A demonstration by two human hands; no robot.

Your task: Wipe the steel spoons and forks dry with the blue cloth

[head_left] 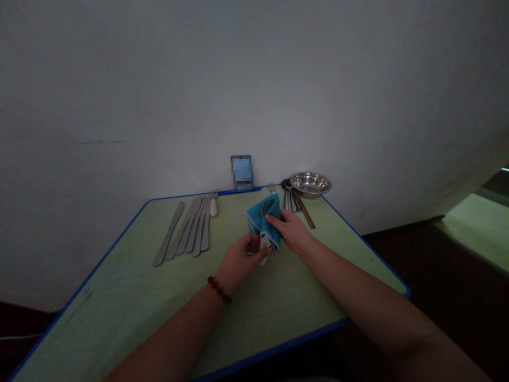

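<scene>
Above the middle of the table, my right hand (293, 229) is closed on a folded blue cloth (257, 213), thumb on top. A fork (264, 210) lies against the cloth, its metal head showing near my right thumb. My left hand (243, 255) has its fingers closed around the fork's pale handle, just below the cloth. Part of the handle and the cloth's underside are hidden by my fingers. A red beaded bracelet (219, 289) circles my left wrist.
Several grey knives (198, 233) and a white-handled fork (213, 204) lie left on the blue-edged table (131, 297). A phone-like screen (242, 173) leans on the wall. Back right are another fork (271, 188), several spoons (290, 197), wooden chopsticks (305, 211) and a metal bowl (311, 184).
</scene>
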